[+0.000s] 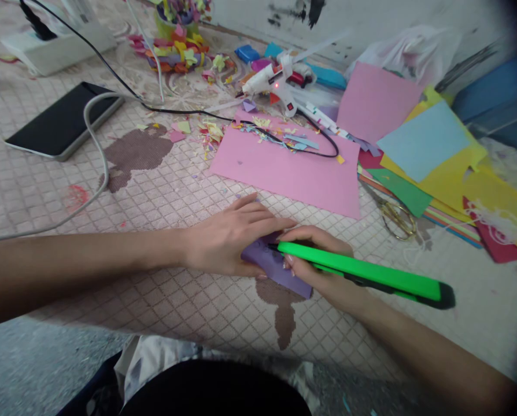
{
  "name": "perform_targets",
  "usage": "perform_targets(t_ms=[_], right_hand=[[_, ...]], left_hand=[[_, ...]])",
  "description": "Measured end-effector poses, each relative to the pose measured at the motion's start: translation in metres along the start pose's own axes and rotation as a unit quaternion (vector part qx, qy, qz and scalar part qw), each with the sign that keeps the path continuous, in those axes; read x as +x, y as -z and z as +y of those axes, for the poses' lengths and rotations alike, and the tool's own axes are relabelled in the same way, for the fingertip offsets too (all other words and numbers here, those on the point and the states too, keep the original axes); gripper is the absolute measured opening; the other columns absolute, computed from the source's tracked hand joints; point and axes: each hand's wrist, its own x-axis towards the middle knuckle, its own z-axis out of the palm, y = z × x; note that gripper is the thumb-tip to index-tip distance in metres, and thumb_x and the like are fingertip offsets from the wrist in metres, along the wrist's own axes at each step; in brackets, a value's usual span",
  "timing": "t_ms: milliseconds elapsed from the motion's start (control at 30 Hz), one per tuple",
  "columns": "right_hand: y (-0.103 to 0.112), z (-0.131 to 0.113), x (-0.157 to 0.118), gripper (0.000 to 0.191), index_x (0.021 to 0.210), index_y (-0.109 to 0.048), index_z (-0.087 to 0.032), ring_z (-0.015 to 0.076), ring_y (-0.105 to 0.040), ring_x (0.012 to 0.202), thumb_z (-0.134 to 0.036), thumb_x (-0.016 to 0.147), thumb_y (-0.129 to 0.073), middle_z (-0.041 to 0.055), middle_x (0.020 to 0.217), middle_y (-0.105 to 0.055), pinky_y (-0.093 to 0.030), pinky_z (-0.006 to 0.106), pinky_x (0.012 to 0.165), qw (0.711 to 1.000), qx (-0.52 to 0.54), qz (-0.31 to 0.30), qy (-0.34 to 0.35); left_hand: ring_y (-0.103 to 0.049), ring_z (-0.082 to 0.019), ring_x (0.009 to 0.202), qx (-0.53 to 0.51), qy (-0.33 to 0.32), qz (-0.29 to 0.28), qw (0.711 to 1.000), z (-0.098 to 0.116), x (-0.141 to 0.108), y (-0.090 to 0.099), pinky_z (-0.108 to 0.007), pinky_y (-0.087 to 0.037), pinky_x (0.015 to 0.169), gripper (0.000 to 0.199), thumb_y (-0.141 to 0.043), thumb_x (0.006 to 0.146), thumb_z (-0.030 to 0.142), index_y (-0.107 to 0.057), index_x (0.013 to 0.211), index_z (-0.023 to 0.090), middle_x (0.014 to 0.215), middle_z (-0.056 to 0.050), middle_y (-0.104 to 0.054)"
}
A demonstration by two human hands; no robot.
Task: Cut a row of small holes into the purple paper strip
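Observation:
My left hand (230, 237) lies flat over a strip of purple paper (291, 277), its fingers stretched out and its thumb on the near side. The paper rests on the table and is partly hidden under that hand. Faint dark marks show on it near the fingers. My right hand (323, 260) is closed around a bright green pen (371, 268) with a black tip and a black end. The tip points left and meets the purple paper close to my left fingertips, though exact contact is hard to tell.
A pink sheet (284, 179) with paper scraps lies beyond my hands, a glue gun (280, 81) behind it. Scissors (395, 216) and stacked colored paper (432, 150) are on the right. A tablet (63, 118), cables and a power strip (54, 46) occupy the left.

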Motion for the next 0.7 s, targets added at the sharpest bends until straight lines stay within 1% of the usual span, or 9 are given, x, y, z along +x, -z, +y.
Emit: perform_targets(t_ms=[133, 333, 400, 467, 533, 633, 700], right_hand=[[-0.0001, 0.0002, 0.0009, 0.013, 0.095, -0.066, -0.023, 0.0153, -0.067, 0.081, -0.018, 0.084, -0.062, 0.0006, 0.089, -0.072, -0.054, 0.029, 0.072, 0.999, -0.020, -0.008, 0.026], [0.0004, 0.0002, -0.0020, 0.015, 0.099, -0.066, -0.024, 0.0150, -0.066, 0.083, -0.018, 0.085, -0.062, 0.0003, 0.094, -0.072, -0.054, 0.028, 0.074, 0.999, -0.021, -0.023, 0.042], [0.0012, -0.0007, -0.0033, 0.017, 0.100, -0.066, -0.025, 0.0150, -0.066, 0.083, -0.017, 0.085, -0.062, 0.0002, 0.094, -0.071, -0.054, 0.028, 0.074, 0.999, -0.009, -0.014, 0.046], [0.0024, -0.0022, -0.0045, 0.018, 0.101, -0.065, -0.026, 0.0147, -0.066, 0.081, -0.017, 0.085, -0.063, -0.0001, 0.095, -0.071, -0.054, 0.029, 0.073, 0.999, 0.001, 0.007, 0.041], [0.0037, -0.0036, -0.0055, 0.019, 0.101, -0.065, -0.026, 0.0137, -0.066, 0.075, -0.017, 0.085, -0.063, -0.0006, 0.091, -0.070, -0.054, 0.029, 0.070, 0.999, 0.015, 0.020, 0.024], [0.0046, -0.0039, -0.0069, 0.017, 0.100, -0.065, -0.024, 0.0125, -0.065, 0.067, -0.017, 0.086, -0.062, -0.0014, 0.082, -0.069, -0.054, 0.027, 0.064, 0.999, 0.037, 0.015, -0.006], [0.0039, -0.0021, -0.0079, 0.015, 0.100, -0.065, -0.023, 0.0129, -0.065, 0.068, -0.018, 0.086, -0.062, -0.0007, 0.081, -0.069, -0.054, 0.027, 0.063, 0.999, 0.047, 0.011, -0.017]], left_hand=[[-0.055, -0.026, 0.114, 0.007, -0.002, 0.007, 1.000, -0.0002, 0.0005, -0.0005, -0.047, -0.026, 0.111, 0.078, -0.075, 0.076, 0.046, -0.039, 0.138, 0.015, 0.125, -0.013, -0.062], [-0.055, -0.027, 0.114, 0.016, 0.005, 0.011, 1.000, -0.0004, -0.0005, -0.0010, -0.047, -0.028, 0.110, 0.077, -0.074, 0.077, 0.049, -0.040, 0.138, 0.017, 0.125, -0.012, -0.063], [-0.055, -0.027, 0.114, 0.018, 0.003, 0.011, 1.000, -0.0003, -0.0005, -0.0006, -0.045, -0.029, 0.108, 0.077, -0.074, 0.077, 0.049, -0.040, 0.138, 0.016, 0.126, -0.012, -0.062], [-0.054, -0.027, 0.115, 0.022, -0.001, 0.010, 1.000, 0.0001, 0.0000, 0.0000, -0.044, -0.031, 0.107, 0.076, -0.074, 0.077, 0.048, -0.041, 0.137, 0.015, 0.127, -0.012, -0.061], [-0.054, -0.027, 0.115, 0.026, -0.006, 0.010, 1.000, 0.0009, 0.0007, 0.0006, -0.043, -0.032, 0.105, 0.072, -0.072, 0.079, 0.048, -0.042, 0.135, 0.015, 0.128, -0.012, -0.061], [-0.055, -0.027, 0.113, 0.037, -0.006, 0.013, 0.999, 0.0021, 0.0012, 0.0011, -0.043, -0.033, 0.104, 0.069, -0.070, 0.080, 0.049, -0.043, 0.134, 0.015, 0.127, -0.013, -0.061], [-0.055, -0.027, 0.113, 0.047, -0.003, 0.014, 0.999, 0.0029, 0.0009, 0.0014, -0.043, -0.034, 0.103, 0.069, -0.069, 0.081, 0.051, -0.043, 0.134, 0.015, 0.127, -0.013, -0.062]])
